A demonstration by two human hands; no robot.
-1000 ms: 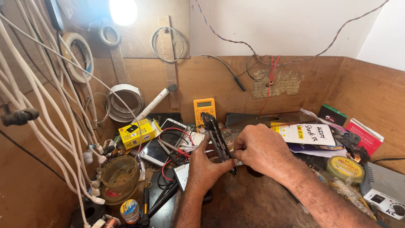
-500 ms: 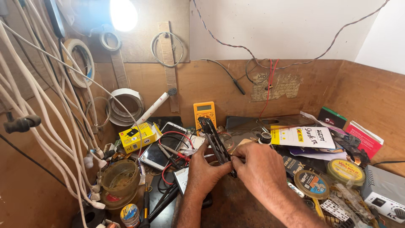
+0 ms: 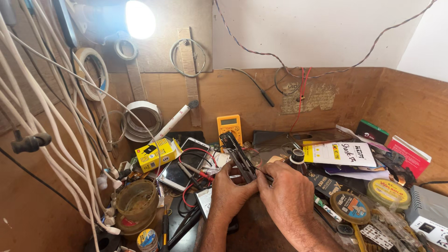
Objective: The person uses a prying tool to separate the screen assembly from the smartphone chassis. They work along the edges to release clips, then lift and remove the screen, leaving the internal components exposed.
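1. Left hand is closed around the lower end of a long, narrow dark circuit-board strip, which is propped tilted, its top end leaning toward the back wall of the wooden workbench, near the middle.
2. Right hand is curled, fingertips pinched against the strip's lower part; whether it grips a fine tool there I cannot tell.
3. Just behind the strip: a yellow handheld multimeter standing against the back wall. Left of it, a yellow cardboard box and a white-framed phone lying flat under red and black probe leads.
4. Toward the right edge: a round green-and-yellow tin and a roll with a blue label, close to the right forearm.
5. Risk, as judged: the strip is held at one end only, so pressure from the right fingers could flex or crack it.
6. Risk: loose leads lie just beside the left wrist; a snag could drag the phone or probes.
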